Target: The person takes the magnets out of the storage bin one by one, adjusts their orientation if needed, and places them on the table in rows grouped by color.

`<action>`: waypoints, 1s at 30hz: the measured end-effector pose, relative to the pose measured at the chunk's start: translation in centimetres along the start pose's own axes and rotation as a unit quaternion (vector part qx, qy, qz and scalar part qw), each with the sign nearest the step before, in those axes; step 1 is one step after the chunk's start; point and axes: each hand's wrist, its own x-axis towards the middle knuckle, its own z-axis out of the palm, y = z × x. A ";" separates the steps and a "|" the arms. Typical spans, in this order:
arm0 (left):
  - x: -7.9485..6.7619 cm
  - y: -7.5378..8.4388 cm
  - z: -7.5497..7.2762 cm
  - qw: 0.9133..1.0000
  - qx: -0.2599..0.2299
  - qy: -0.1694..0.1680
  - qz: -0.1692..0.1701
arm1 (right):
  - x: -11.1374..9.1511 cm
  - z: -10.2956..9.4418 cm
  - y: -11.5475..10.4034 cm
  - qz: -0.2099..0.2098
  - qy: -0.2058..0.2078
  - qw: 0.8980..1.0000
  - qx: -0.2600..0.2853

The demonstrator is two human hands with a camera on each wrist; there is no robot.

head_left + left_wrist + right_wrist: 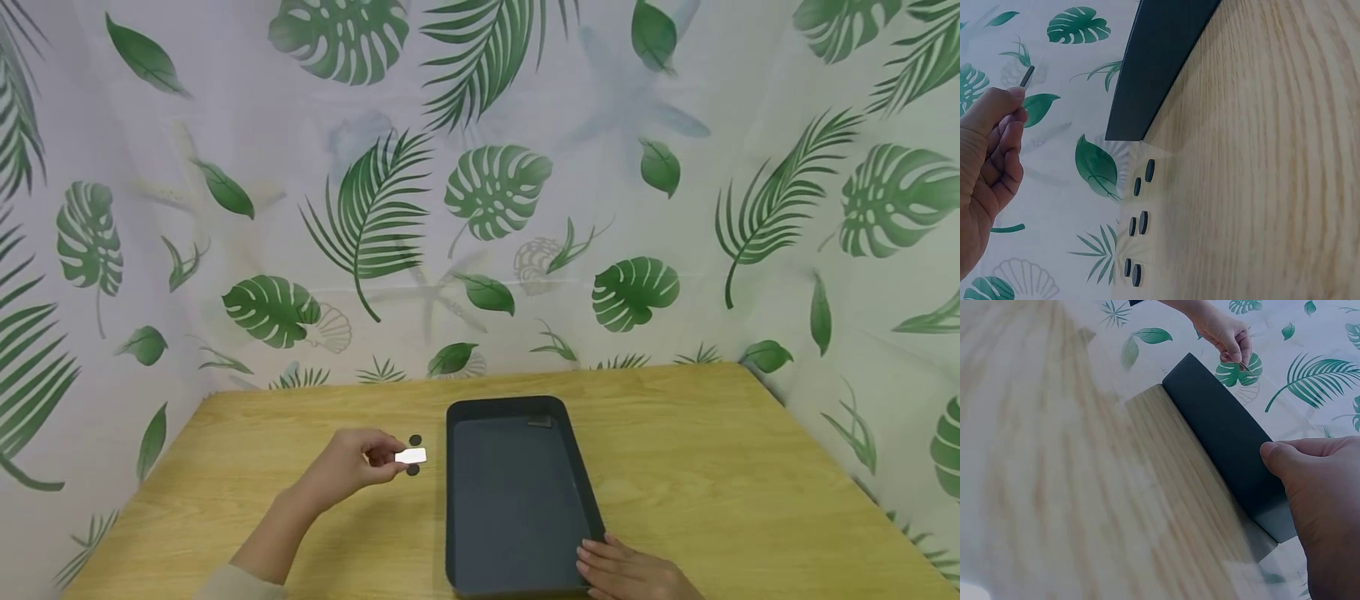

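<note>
My left hand pinches a small flat rectangular piece between thumb and fingertips, left of a dark grey tray. From the head the piece looks bright white; in the left wrist view it appears edge-on as a thin dark strip. Two dark round discs show on the table around it, and the left wrist view has several such discs in pairs. My right hand holds the tray's near right side, its fingers over the rim and its thumb on the outer wall.
Inside the tray, near the far right corner, lies a small dark grey rectangular piece. The tray stands on a wood-grain table. A leaf-patterned cloth hangs behind the table and along both sides.
</note>
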 end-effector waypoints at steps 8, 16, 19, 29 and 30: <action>-0.5 -0.7 0.3 0.999 -0.012 -0.021 -0.024 | 0.0 0.0 0.1 -0.015 -0.001 1.000 -0.010; -0.6 -1.4 0.8 0.999 -0.016 -0.034 -0.032 | 0.1 0.1 0.0 -0.008 0.001 1.000 -0.017; -0.6 -1.6 1.1 0.998 -0.013 -0.046 -0.043 | 0.5 -0.1 -0.1 -0.012 0.003 1.000 -0.012; -0.6 -2.5 2.4 0.996 -0.017 -0.073 -0.044 | 1.2 -0.5 -0.3 -0.028 0.006 0.999 -0.019; -0.6 -2.6 2.5 0.996 -0.021 -0.075 -0.046 | 0.5 -0.3 0.0 -0.030 0.003 0.999 -0.019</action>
